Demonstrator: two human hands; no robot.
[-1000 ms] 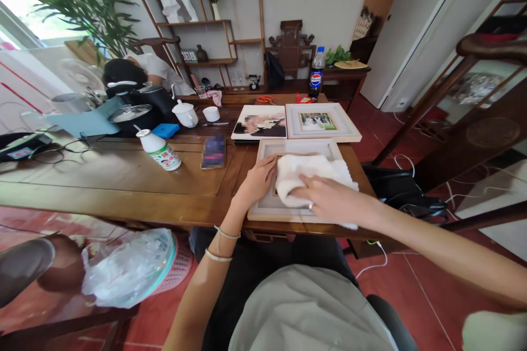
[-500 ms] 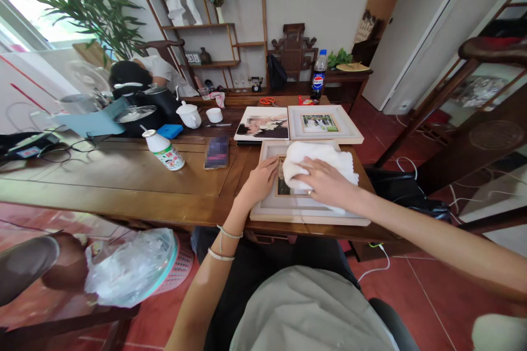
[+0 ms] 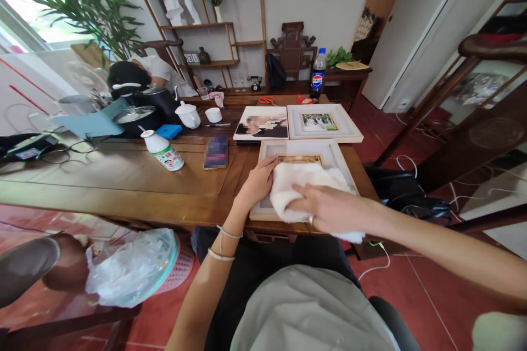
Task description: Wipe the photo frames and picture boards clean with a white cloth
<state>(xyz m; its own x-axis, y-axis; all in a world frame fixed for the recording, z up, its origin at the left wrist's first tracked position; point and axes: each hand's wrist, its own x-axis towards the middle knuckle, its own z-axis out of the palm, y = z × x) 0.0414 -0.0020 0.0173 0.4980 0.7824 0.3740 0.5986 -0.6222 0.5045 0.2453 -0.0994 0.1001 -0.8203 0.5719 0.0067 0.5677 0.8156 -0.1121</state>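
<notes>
A light wooden picture frame (image 3: 263, 209) lies flat at the table's front edge, with a small picture (image 3: 300, 159) inside a pale mount. My left hand (image 3: 260, 178) rests on the frame's left side, fingers stretched out over its surface. Bunched under my right hand (image 3: 329, 205) is a white cloth (image 3: 304, 175), pressed onto the frame's lower half and gripped by the fingers. The cloth hides most of the picture, and one end of it hangs past the front right of the frame.
Behind lie another framed picture (image 3: 349, 130) and a photo panel (image 3: 259, 123). A cola bottle (image 3: 317, 77), orange-handled scissors (image 3: 267, 100), a phone (image 3: 216, 152), a white bottle (image 3: 162, 151) and a teapot (image 3: 188, 115) share the table (image 3: 123, 186). Someone with a lowered head (image 3: 127, 77) sits at the far left.
My right hand has drawn the cloth toward me, from the frame's middle to its front edge, uncovering the picture's top. My left hand stays in place.
</notes>
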